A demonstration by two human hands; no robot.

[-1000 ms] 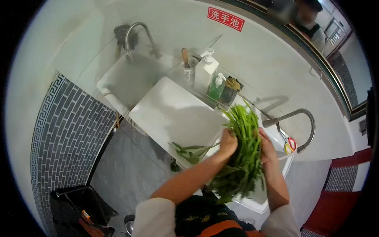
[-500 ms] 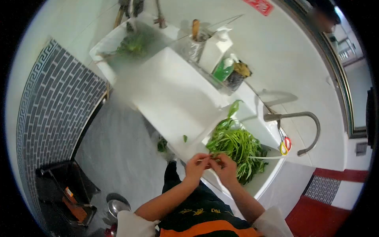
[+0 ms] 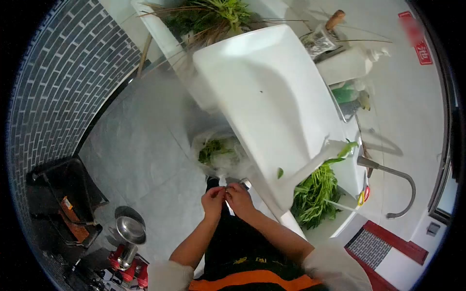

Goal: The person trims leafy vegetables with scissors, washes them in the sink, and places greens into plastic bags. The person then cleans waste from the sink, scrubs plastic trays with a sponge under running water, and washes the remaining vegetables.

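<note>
My left hand (image 3: 212,201) and my right hand (image 3: 240,198) meet at the fingertips in front of my dark apron, off the sink's near edge. Both are closed in a pinch; what lies between the fingers is too small to make out. To the right, a heap of leafy greens (image 3: 316,196) with long stems fills the right sink basin (image 3: 335,232). Beyond my hands, a clear plastic bag (image 3: 228,157) on the floor holds some green leaves (image 3: 209,149).
One loose leaf (image 3: 280,172) lies in the wide white basin (image 3: 262,111). Another bunch of greens (image 3: 228,14) sits in the far basin. A curved faucet (image 3: 410,182), scissors (image 3: 363,195) and a pump bottle (image 3: 344,65) line the wall side. A metal bowl (image 3: 131,230) stands at lower left.
Both hands have moved left from the greens at the basin's edge to above the floor, still pinched together. The view has shifted, bringing the plastic bag and far greens into clearer sight.
</note>
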